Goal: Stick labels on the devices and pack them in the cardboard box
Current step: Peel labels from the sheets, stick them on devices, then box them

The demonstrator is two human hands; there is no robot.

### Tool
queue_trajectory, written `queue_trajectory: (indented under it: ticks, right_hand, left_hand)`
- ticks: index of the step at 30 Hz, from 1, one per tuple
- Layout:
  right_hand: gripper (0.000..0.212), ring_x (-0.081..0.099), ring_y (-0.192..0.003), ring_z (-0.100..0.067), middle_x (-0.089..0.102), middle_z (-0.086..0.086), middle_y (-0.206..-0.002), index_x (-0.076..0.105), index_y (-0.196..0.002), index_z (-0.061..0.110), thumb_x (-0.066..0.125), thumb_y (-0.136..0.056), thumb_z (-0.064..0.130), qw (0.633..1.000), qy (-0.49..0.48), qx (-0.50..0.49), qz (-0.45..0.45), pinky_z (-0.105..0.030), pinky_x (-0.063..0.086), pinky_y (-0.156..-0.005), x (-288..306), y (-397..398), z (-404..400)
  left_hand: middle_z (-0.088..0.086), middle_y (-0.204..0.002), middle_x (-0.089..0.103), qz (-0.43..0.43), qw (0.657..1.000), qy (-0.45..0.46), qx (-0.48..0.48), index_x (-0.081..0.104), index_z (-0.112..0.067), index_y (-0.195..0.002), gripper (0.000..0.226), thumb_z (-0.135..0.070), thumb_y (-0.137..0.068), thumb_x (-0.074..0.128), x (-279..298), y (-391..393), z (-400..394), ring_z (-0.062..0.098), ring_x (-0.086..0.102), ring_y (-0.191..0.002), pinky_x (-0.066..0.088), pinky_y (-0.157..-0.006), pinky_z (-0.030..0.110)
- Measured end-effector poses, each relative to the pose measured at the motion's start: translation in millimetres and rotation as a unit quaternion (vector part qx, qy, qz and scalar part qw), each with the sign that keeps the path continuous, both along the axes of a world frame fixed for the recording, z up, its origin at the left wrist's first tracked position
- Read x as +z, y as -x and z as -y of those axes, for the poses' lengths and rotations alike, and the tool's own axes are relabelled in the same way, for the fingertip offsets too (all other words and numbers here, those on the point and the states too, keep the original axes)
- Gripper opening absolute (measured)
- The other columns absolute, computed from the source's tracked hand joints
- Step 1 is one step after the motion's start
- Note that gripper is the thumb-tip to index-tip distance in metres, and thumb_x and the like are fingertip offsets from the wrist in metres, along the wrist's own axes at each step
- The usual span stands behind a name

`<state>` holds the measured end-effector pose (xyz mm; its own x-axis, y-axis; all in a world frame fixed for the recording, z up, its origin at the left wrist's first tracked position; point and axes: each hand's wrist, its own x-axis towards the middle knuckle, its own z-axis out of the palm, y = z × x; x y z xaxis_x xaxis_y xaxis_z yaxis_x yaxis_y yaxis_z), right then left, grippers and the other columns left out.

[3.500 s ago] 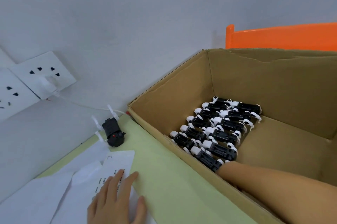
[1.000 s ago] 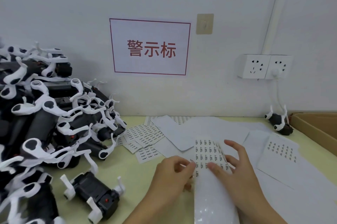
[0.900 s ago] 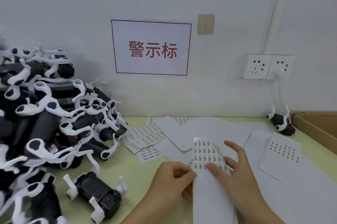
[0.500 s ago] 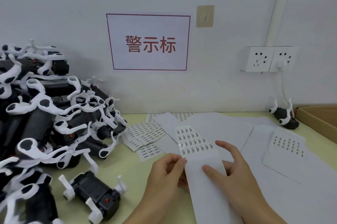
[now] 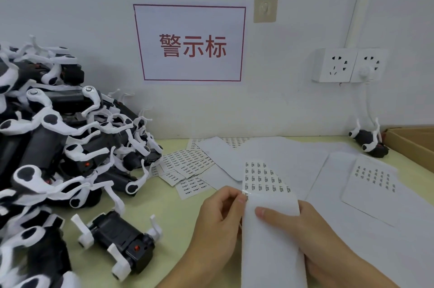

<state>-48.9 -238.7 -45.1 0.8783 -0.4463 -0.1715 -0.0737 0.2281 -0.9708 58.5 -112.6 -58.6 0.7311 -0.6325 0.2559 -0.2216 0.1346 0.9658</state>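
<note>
A long white label sheet (image 5: 267, 229) with small printed labels at its top is held up over the table. My right hand (image 5: 317, 233) grips the sheet, thumb on its front and fingers behind. My left hand (image 5: 218, 215) pinches a label at the sheet's left edge. A single black-and-white device (image 5: 122, 238) lies on the table to the left of my hands. A big heap of the same devices (image 5: 47, 147) fills the left side. Only a corner of the cardboard box (image 5: 413, 139) shows at the right edge.
Loose label sheets (image 5: 187, 165) and blank backing papers (image 5: 293, 158) cover the yellow-green table. Another sheet with labels (image 5: 373, 179) lies at the right. One more device (image 5: 368, 139) sits by the box, below a wall socket (image 5: 350, 64). A red-lettered sign (image 5: 191, 43) hangs on the wall.
Earlier my right arm was in the box among packed devices. Since then the view turned to the table; both hands took up the label sheet, and my left fingers now pinch at its edge.
</note>
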Motion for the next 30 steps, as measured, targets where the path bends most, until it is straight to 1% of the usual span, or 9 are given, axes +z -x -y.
queue_trajectory:
  ticks: [5,8,10,12,15,18,21,26,30]
  right_hand:
    - [0.015,0.075,-0.09,-0.03,0.077,-0.011,-0.098,0.079,-0.095,0.014,0.078,-0.08,0.011,1.0,0.026,0.003,-0.001,-0.035,0.061,-0.071,0,0,-1]
    - [0.02,0.075,-0.089,-0.03,0.077,-0.011,-0.099,0.078,-0.1,0.013,0.078,-0.08,0.014,0.999,0.034,-0.011,-0.005,-0.037,0.059,-0.074,0,0,-1]
    - [0.025,0.075,-0.088,-0.031,0.077,-0.011,-0.098,0.077,-0.101,0.013,0.08,-0.077,0.017,0.999,0.039,-0.015,-0.004,-0.036,0.059,-0.071,0,1,0]
    - [0.029,0.075,-0.089,-0.03,0.077,-0.011,-0.099,0.079,-0.099,0.016,0.082,-0.072,0.024,0.999,0.038,0.0,-0.001,-0.036,0.06,-0.072,3,3,2]
    - [0.034,0.073,-0.1,-0.03,0.076,-0.011,-0.109,0.078,-0.106,0.018,0.086,-0.073,0.024,0.998,0.023,0.066,0.001,-0.038,0.059,-0.084,10,6,7]
    - [0.035,0.072,-0.105,-0.028,0.075,-0.009,-0.112,0.076,-0.11,0.019,0.081,-0.076,0.024,0.995,0.032,0.094,-0.006,-0.038,0.057,-0.089,13,9,11]
    - [0.023,0.074,-0.097,-0.027,0.077,-0.009,-0.104,0.078,-0.105,0.017,0.077,-0.082,0.012,0.997,0.057,0.043,-0.01,-0.036,0.06,-0.082,10,8,7]
    - [0.02,0.076,-0.088,-0.028,0.078,-0.009,-0.095,0.078,-0.1,0.013,0.077,-0.08,0.012,0.996,0.076,-0.024,-0.025,-0.045,0.06,-0.084,8,6,0]
    - [0.015,0.076,-0.083,-0.026,0.078,-0.008,-0.09,0.079,-0.095,0.011,0.076,-0.081,0.013,0.995,0.074,-0.062,-0.027,-0.04,0.06,-0.077,8,6,-2]
  left_hand:
    - [-0.002,-0.066,0.056,0.039,0.999,-0.007,0.003,0.058,-0.014,-0.077,0.027,-0.012,-0.103,0.051,-1,0,0,0.011,0.046,-0.062,0.038,-0.06,0.026]
    - [0.003,-0.068,0.059,0.044,0.999,-0.007,-0.006,0.058,-0.02,-0.076,0.027,-0.022,-0.102,0.052,-2,1,0,0.014,0.048,-0.062,0.04,-0.06,0.031]
    - [0.003,-0.068,0.061,0.052,0.999,-0.008,-0.011,0.059,-0.023,-0.076,0.022,-0.032,-0.094,0.051,-2,2,0,0.014,0.049,-0.062,0.042,-0.061,0.032]
    - [0.002,-0.067,0.061,0.059,0.998,-0.008,-0.016,0.059,-0.024,-0.075,0.02,-0.033,-0.091,0.051,-2,3,-1,0.015,0.05,-0.062,0.042,-0.061,0.033]
    - [0.012,-0.073,0.065,0.067,0.997,-0.007,-0.022,0.06,-0.022,-0.077,0.019,-0.033,-0.091,0.052,-3,3,-1,0.018,0.052,-0.065,0.043,-0.063,0.036]
    - [0.008,-0.072,0.066,0.076,0.997,-0.006,-0.031,0.06,-0.018,-0.077,0.02,-0.03,-0.091,0.053,-3,4,-1,0.015,0.053,-0.063,0.044,-0.061,0.031]
    - [-0.002,-0.068,0.066,0.093,0.995,-0.011,-0.043,0.061,-0.013,-0.079,0.02,-0.026,-0.091,0.052,-2,4,-1,0.011,0.056,-0.059,0.044,-0.06,0.023]
    - [-0.002,-0.066,0.066,0.065,0.997,-0.002,-0.038,0.061,-0.008,-0.079,0.021,-0.025,-0.089,0.056,-2,4,-1,0.011,0.057,-0.059,0.044,-0.06,0.023]
    - [-0.003,-0.071,0.068,0.095,0.995,0.008,0.014,0.058,-0.027,-0.088,0.011,-0.02,-0.095,0.06,-3,6,0,0.012,0.06,-0.062,0.047,-0.061,0.03]
